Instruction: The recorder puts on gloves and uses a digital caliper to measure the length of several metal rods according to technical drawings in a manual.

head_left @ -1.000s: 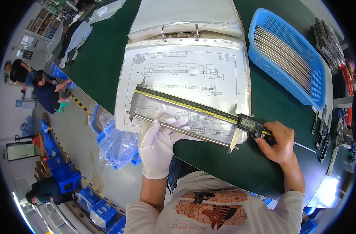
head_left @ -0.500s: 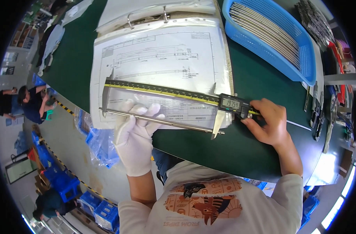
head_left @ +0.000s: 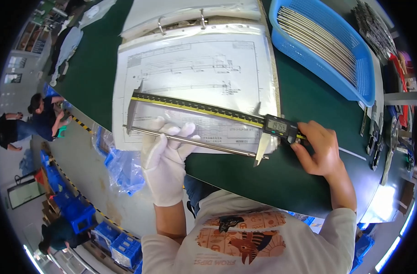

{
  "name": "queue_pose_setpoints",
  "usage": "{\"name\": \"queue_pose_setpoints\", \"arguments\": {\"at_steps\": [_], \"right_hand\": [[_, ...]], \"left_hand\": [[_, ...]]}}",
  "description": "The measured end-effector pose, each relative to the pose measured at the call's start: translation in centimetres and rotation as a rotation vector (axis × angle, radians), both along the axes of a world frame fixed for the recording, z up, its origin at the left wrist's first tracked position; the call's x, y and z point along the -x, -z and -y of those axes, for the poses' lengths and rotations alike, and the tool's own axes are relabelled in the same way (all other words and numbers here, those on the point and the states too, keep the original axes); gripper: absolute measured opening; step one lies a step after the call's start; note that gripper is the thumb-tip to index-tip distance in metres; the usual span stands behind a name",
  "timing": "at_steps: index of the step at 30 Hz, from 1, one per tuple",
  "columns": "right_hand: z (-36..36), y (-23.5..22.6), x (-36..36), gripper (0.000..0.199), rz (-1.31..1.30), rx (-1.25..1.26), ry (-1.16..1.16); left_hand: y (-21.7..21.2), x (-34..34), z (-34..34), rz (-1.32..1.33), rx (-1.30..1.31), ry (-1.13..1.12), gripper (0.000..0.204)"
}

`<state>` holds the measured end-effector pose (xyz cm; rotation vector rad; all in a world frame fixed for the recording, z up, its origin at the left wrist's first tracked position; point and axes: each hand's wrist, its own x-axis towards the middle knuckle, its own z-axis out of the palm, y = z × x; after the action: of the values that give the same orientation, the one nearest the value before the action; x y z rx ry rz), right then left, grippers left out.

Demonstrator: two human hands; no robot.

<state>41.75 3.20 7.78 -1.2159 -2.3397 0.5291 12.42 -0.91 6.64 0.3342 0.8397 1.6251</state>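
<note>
My gloved left hand (head_left: 166, 157) pinches a thin metal rod (head_left: 204, 143) between thumb and fingers, palm turned up. A long digital caliper (head_left: 199, 108) spans the rod, one jaw near each of its ends. With bare fingers and thumb, my right hand (head_left: 319, 148) grips the caliper at its display end, by the slider. The small screen is lit. Behind the caliper lies an open ring binder (head_left: 194, 52) with technical drawings in clear sleeves; the caliper and my left hand cover part of the lower page.
A blue plastic basket (head_left: 325, 84) of similar rods stands at the far right of the green table (head_left: 226, 176). Knives and other hand tools (head_left: 375, 137) lie along the right side. Clear plastic wrap and blue crates (head_left: 124, 249) are on the floor at left, where other people sit.
The whole view has shifted, so table, hands and binder appear slightly farther right. The caliper still spans the rod, and both hands keep their grips.
</note>
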Motion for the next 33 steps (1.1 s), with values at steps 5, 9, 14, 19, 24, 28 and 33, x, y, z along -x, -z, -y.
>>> {"name": "queue_pose_setpoints", "arguments": {"at_steps": [5, 9, 14, 19, 24, 28, 33], "right_hand": [[0.2, -0.9, -0.2, 0.031, -0.03, -0.059, 0.016], [0.3, -1.1, -0.3, 0.031, -0.107, -0.088, 0.048], [0.3, -2.8, -1.0, 0.035, 0.031, -0.266, 0.007], [2.3, -3.5, -3.9, 0.041, 0.143, -0.367, 0.115], [3.6, -4.5, -5.1, 0.039, 0.202, -0.49, 0.123], [4.2, -4.9, -6.2, 0.041, 0.243, -0.522, 0.083], [4.1, -5.8, -5.6, 0.042, 0.322, -0.52, 0.068]], "left_hand": [[-0.1, -0.6, 0.1, -0.069, 0.031, -0.025, 0.023], [-0.8, -0.7, 0.4, -0.096, 0.091, -0.065, 0.019], [-1.1, 0.6, 0.8, 0.125, 0.022, -0.043, 0.023], [-1.4, 1.2, 0.7, 0.298, 0.025, -0.05, 0.025], [-1.3, 0.7, 0.3, 0.037, -0.006, -0.109, 0.036], [-1.2, 1.3, 0.3, 0.392, 0.093, -0.145, 0.043], [-0.3, 1.5, 0.4, 0.38, -0.101, 0.01, 0.041]]}}
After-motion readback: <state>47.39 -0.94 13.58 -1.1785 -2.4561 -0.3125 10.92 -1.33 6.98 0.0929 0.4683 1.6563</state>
